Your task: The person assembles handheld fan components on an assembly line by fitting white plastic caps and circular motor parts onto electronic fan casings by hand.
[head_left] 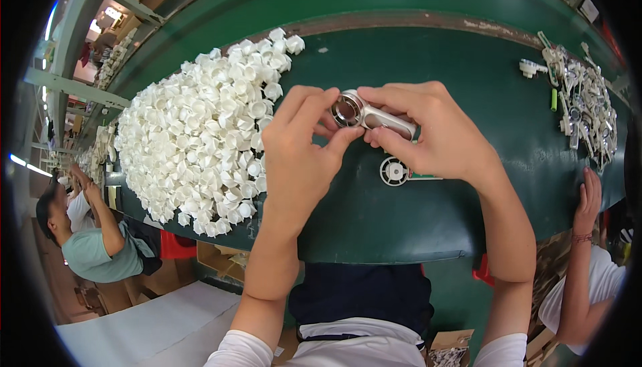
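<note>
Both my hands hold one shiny silvery part with a round ring at one end and a long, slotted body (390,123) at the other. My left hand (301,143) has thumb and fingertips closed on the ring (348,109). The fingers of my right hand (435,126) are wrapped round the body, hiding some of it. Below them on the dark green table (401,226) lies a flat piece with a spoked white wheel (394,171) and a green strip, partly behind my right hand. A large heap of small white cup-shaped plastic pieces (194,133) spreads left of my left hand.
A pile of silvery and white parts (588,106) covers the table's right end, with a co-worker's hand (588,200) beside it. Another person in a green shirt (97,253) is at the left. Below the table's front edge stands an open cardboard box (451,347) with small parts.
</note>
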The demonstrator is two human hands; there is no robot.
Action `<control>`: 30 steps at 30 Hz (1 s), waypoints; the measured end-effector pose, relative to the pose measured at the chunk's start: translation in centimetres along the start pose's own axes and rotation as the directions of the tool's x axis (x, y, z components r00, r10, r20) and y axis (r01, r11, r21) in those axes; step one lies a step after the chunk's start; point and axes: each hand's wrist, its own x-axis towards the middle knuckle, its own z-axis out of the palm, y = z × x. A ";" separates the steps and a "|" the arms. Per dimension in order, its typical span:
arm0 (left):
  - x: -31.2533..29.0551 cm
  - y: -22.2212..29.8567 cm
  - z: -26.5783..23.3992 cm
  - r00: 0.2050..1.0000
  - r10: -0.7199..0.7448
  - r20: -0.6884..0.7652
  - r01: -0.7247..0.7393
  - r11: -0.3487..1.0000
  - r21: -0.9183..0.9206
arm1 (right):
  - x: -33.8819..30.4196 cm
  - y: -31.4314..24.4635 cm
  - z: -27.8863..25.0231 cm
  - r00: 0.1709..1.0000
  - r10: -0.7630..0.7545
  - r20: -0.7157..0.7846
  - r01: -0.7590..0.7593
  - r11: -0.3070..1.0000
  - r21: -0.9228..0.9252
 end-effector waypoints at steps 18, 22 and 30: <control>0.3 -0.3 0.2 0.975 -0.221 0.004 0.196 0.854 -0.482 | 0.0 -1.4 0.7 0.987 0.160 -0.027 -0.149 0.957 0.248; 0.4 -0.9 -0.2 0.966 -0.253 0.051 0.241 0.811 -0.533 | 0.0 -0.9 1.0 0.994 0.102 -0.030 -0.095 0.979 0.182; 1.0 -1.1 -0.6 0.893 -0.368 0.260 0.437 0.562 -0.702 | 0.5 -1.5 1.2 0.995 0.049 -0.086 -0.032 0.982 0.185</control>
